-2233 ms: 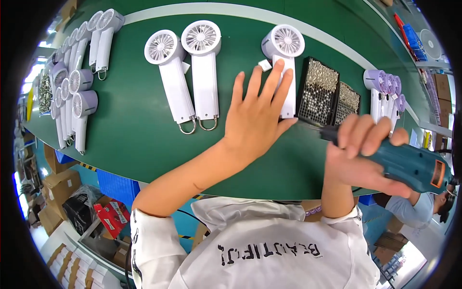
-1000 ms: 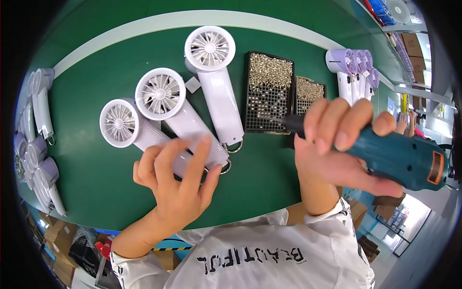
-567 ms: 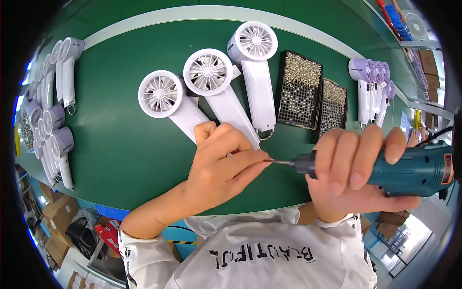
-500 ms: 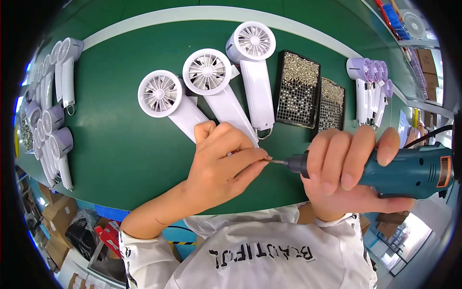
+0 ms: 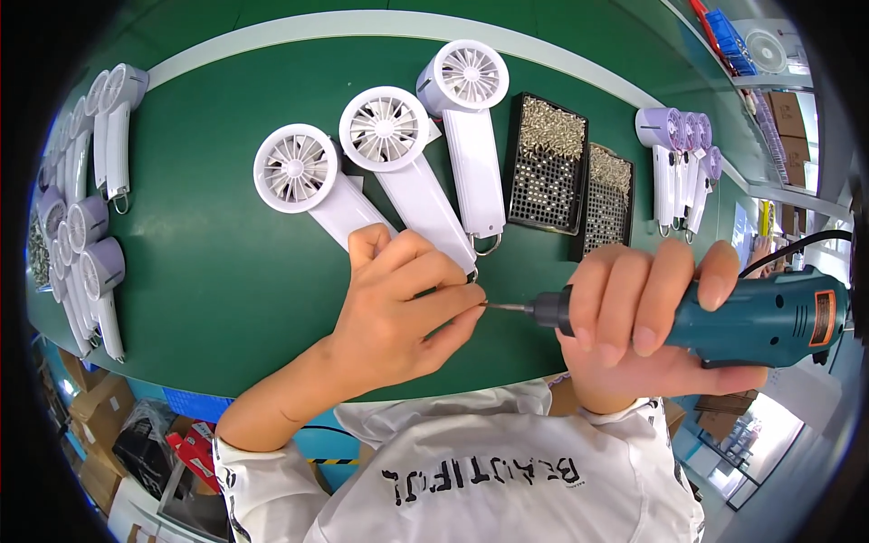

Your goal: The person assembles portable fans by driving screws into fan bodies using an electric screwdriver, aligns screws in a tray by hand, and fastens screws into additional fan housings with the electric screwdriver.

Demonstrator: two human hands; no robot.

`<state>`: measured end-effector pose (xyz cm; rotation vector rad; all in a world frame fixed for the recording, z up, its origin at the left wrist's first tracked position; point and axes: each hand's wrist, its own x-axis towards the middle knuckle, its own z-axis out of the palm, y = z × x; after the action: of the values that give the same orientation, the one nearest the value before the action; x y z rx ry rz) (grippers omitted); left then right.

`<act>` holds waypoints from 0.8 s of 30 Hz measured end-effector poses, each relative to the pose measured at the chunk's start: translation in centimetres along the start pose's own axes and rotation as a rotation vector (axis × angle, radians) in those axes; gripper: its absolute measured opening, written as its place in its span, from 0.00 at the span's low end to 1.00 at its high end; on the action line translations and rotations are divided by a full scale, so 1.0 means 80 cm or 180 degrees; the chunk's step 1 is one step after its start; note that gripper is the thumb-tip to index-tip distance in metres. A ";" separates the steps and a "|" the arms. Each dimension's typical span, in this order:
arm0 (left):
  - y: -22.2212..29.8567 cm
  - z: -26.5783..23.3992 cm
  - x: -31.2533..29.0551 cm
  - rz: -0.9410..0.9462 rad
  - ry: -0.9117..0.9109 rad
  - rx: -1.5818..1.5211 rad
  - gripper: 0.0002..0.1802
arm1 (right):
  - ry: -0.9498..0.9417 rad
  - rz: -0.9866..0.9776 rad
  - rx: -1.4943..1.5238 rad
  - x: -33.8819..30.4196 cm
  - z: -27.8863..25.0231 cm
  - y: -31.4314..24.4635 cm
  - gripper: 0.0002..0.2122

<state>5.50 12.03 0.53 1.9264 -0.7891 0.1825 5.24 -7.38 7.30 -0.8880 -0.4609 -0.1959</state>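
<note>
My right hand (image 5: 634,317) is wrapped round a teal electric screwdriver (image 5: 760,317) held level, its bit (image 5: 509,307) pointing left. At the bit's tip the thumb and fingers of my left hand (image 5: 398,308) are pinched together. Whatever they pinch is hidden or too small to make out. Just beyond my left hand lie three white handheld fans: a left fan (image 5: 348,213), whose handle end is covered by the hand, a middle fan (image 5: 421,195) and a right fan (image 5: 475,167) with a metal loop at its end.
Two black trays of small screws, a larger tray (image 5: 549,163) and a smaller tray (image 5: 606,201), lie right of the fans. Several fans (image 5: 95,244) are stacked at the table's left; more purple-headed fans (image 5: 670,167) stand at the right. A black cable (image 5: 797,244) runs behind the screwdriver.
The whole view has shifted slightly. My left hand has moved a little left, and more of the bit shows between it and the screwdriver. Both hands keep their grips.
</note>
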 end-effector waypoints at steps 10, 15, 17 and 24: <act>0.001 -0.002 -0.001 0.0040 0.0019 0.0013 0.12 | 0.0019 0.0006 0.0007 0.000 -0.001 -0.002 0.30; -0.001 0.000 -0.003 0.0045 -0.0011 -0.0038 0.12 | 0.0026 -0.0010 -0.0054 -0.002 0.000 0.003 0.29; 0.000 -0.002 -0.001 0.0105 -0.0072 -0.0080 0.12 | -0.0026 0.0012 -0.0032 -0.003 -0.001 0.004 0.29; 0.000 -0.002 -0.001 0.0092 -0.0073 -0.0096 0.13 | 0.0028 -0.0053 0.0011 -0.002 -0.002 -0.001 0.29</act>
<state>5.51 12.19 0.55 1.8924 -0.8307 0.1655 5.08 -7.57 7.18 -0.8798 -0.4604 -0.2142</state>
